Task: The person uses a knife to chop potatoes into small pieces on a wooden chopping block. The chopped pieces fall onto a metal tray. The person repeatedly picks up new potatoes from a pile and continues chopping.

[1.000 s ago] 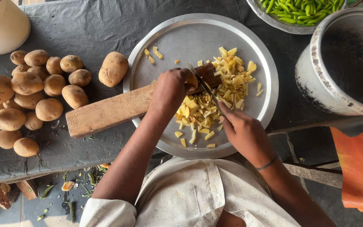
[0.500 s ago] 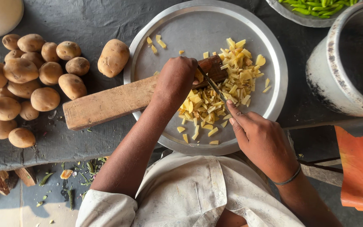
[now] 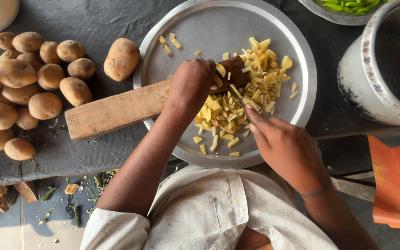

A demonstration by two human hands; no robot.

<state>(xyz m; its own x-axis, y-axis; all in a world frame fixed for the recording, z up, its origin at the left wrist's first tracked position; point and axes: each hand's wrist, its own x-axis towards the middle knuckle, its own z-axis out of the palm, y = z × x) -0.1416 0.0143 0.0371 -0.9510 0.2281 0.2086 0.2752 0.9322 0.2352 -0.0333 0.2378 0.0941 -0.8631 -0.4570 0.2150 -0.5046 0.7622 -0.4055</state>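
Left hand closed over potato on board above tray; right hand gripping knife beside it. Chips on tray; whole potatoes left of tray.

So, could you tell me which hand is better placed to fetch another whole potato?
Probably the left hand: it rests on the wooden board, nearer the potato pile. The right hand holds the knife and lies farther off.

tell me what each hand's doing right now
left hand: closed on the wooden board end
right hand: closed, holding a knife
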